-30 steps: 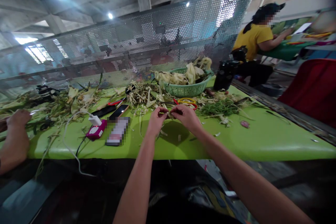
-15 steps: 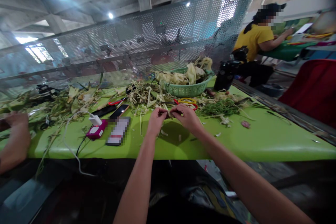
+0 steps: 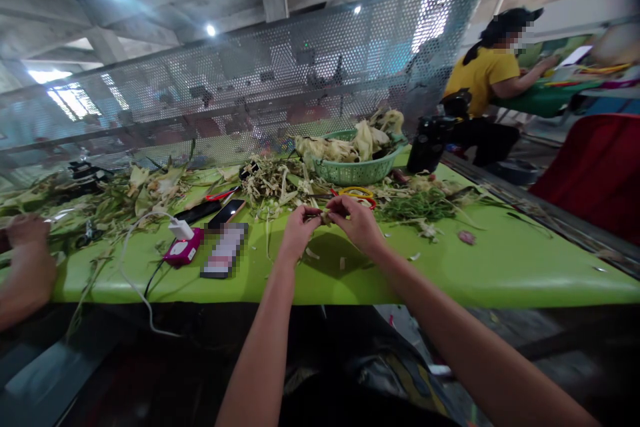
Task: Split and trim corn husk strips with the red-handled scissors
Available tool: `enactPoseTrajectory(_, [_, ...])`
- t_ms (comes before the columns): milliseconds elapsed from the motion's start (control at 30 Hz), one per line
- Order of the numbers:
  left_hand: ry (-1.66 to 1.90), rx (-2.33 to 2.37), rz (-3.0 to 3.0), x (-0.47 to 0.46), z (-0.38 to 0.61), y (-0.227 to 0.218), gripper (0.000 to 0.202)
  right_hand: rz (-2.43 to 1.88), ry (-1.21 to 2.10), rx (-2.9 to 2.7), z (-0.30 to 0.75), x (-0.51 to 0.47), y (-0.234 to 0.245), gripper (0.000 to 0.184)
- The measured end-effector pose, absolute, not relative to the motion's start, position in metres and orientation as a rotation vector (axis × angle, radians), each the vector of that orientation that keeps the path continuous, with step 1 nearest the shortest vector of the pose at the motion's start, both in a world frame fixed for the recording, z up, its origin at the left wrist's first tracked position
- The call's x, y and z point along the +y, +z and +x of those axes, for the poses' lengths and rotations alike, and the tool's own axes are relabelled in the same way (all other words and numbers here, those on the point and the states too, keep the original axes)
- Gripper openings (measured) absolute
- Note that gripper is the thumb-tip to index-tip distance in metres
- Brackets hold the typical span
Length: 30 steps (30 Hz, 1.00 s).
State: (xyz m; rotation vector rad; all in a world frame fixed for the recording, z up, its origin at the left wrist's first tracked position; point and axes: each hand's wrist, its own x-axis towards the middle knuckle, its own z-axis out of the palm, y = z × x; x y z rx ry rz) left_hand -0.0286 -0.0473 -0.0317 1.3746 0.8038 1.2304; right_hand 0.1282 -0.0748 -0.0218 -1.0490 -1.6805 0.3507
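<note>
Close together over the green table (image 3: 450, 280), my left hand (image 3: 299, 232) and my right hand (image 3: 356, 223) pinch a small pale piece of dried husk (image 3: 325, 217) between their fingertips. Most of the piece is hidden by the fingers, so its exact shape cannot be made out. Small pale scraps lie on the table below my hands. Just beyond them are scissors with red handles (image 3: 367, 201) and a yellow loop (image 3: 356, 191). A heap of cut pale stalks (image 3: 270, 183) lies ahead of my left hand.
A green basket (image 3: 357, 172) of dried husks stands at the back. Left are two phones (image 3: 227, 250) (image 3: 227, 213) and a magenta power block (image 3: 183, 248) with a white cable. Green fibres (image 3: 420, 207) lie right. A co-worker's hand (image 3: 27, 233) works far left; a person in yellow (image 3: 483, 77) sits beyond.
My fingers have shifted slightly on the small piece, and a little more of it shows. The co-worker's hand at the far left has moved a little. The rest looks the same.
</note>
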Motion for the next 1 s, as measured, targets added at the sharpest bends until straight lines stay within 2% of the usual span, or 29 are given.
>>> enactPoseTrajectory(267, [1.236,0.787,1.429,-0.046,-0.027,-0.034,0.018,-1.04,0.375,-1.641,0.126,-0.078,-0.019,0.011])
enactPoseTrajectory(533, [1.28,0.76,1.477,-0.047,-0.027,-0.034,0.012,-1.051,0.501,-1.596,0.131,-0.07,-0.023,0.023])
enactPoseTrajectory(1000, [1.281,0.72,1.575,-0.046,-0.025,-0.036,0.013,-1.044,0.707,-1.411,0.134,-0.064,-0.025,0.018])
